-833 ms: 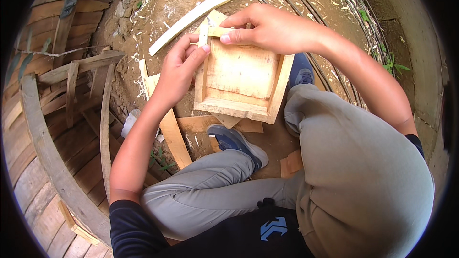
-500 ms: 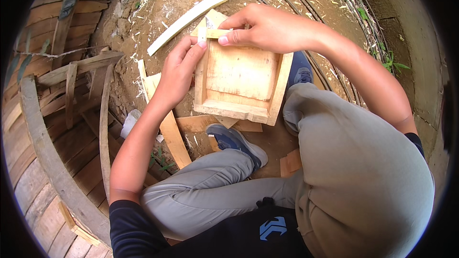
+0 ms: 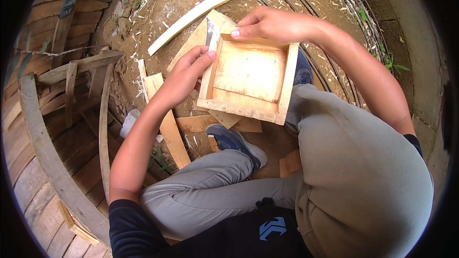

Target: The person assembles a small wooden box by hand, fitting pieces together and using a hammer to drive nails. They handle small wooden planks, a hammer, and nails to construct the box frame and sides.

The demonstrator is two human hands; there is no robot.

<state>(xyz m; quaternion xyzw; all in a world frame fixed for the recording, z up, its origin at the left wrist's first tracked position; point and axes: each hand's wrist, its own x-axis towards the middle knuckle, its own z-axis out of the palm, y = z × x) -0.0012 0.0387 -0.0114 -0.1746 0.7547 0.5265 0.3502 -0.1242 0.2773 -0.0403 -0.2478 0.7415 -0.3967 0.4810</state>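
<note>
A shallow square wooden box (image 3: 251,74), its inside facing up, is held between my hands above the ground. My left hand (image 3: 184,74) grips its left wall, thumb on the rim and fingers going out of sight round the outside. At the far wall, my right hand (image 3: 277,25) is closed with its thumb on the rim; its other fingers are partly hidden. A pointed grey metal piece (image 3: 209,29), perhaps a blade, shows beside the far left corner. Pale flat boards (image 3: 191,43) lie beneath and beyond the box.
A long pale wooden strip (image 3: 198,15) lies on the dirt among shavings. Dark cables (image 3: 296,12) run along the right, by a concrete edge (image 3: 416,57). To the left stands a curved timber frame (image 3: 50,148). My shoe (image 3: 236,144) rests near a plank (image 3: 172,136).
The box has shifted slightly right and turned a little. My left hand has slid down its left wall. The short strip formerly across the far left corner now sits differently or is hidden.
</note>
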